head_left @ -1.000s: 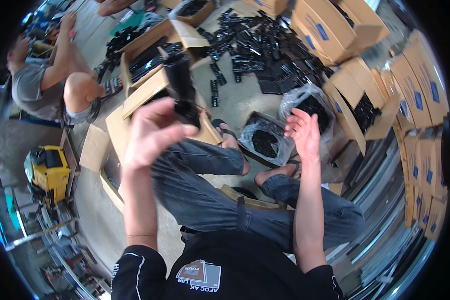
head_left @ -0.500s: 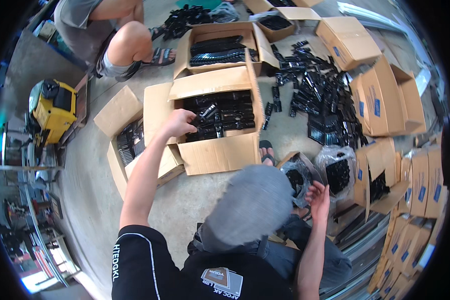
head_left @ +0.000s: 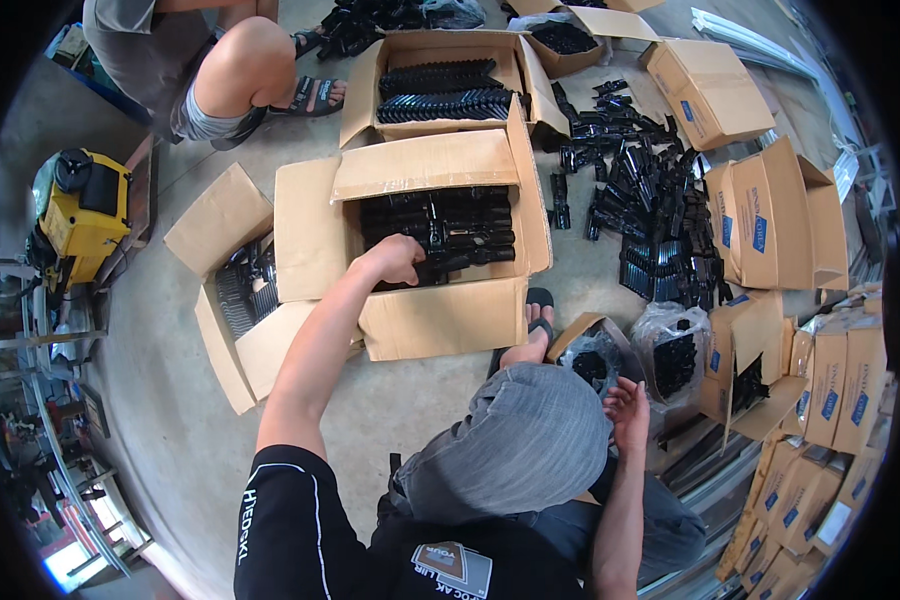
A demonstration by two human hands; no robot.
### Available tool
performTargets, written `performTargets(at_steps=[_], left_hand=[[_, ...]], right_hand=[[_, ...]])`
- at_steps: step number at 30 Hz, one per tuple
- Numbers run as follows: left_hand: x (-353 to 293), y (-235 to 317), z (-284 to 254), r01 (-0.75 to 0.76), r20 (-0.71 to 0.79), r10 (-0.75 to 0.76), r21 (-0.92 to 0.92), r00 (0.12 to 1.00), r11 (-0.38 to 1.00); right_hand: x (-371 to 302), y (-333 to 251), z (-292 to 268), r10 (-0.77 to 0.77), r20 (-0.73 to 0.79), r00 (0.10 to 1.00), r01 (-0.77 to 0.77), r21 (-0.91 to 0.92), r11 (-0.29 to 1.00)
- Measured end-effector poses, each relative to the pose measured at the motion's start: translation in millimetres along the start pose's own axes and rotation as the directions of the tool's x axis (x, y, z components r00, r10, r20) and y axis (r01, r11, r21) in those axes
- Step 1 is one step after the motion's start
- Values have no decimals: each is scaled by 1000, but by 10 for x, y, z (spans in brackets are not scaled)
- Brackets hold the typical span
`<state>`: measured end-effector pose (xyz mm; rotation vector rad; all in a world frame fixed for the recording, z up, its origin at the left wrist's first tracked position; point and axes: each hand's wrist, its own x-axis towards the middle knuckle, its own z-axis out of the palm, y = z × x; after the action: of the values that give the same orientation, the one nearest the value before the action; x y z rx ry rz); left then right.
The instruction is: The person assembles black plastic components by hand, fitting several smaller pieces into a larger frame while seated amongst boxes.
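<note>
My left hand (head_left: 395, 260) reaches into an open cardboard box (head_left: 440, 325) in the middle, near its left front corner. Its fingers are curled downward and closed; whatever they grip is hidden against the dark contents. Rows of glossy black plastic parts (head_left: 475, 225) fill this box, most lying sideways, with one column standing across them. My right hand (head_left: 627, 410) is open beside my knee, fingers loosely bent and apart, nothing visible in them. Close to it stands a small carton lined with clear plastic (head_left: 592, 360), holding small black pieces.
Behind lies another open box of stacked black parts (head_left: 450, 105); a loose pile (head_left: 650, 200) spreads to the right. A flapped box (head_left: 255, 345) stands left. A person in sandals crouches (head_left: 240, 80) at far left, near a yellow machine (head_left: 85, 205). Cartons (head_left: 810, 490) are stacked at right.
My left hand has moved right and lower into the box. A slanted part near its fingers no longer shows. My right hand shifted slightly down, and the view has tilted a little.
</note>
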<state>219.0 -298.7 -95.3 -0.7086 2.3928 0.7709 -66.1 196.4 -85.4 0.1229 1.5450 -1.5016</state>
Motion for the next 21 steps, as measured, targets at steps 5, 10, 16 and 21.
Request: performTargets(at_steps=[5,10,16,21], left_hand=[[396,508,44,-33,-10,33,-7,999,999],[499,736,21,89,-36,-90,-22,995,996],[320,507,169,65,-262,-153,-316,953,947],[-13,645,-118,-34,-384,-222,-559,896,828]], right_hand=[[72,42,114,6,6,1000,-6,2,1000],[101,79,123,19,-38,999,-19,-3,1000],[187,103,84,16,-170,985,-26,-57,998],[427,330,49,-112,-108,988,23,-610,792]])
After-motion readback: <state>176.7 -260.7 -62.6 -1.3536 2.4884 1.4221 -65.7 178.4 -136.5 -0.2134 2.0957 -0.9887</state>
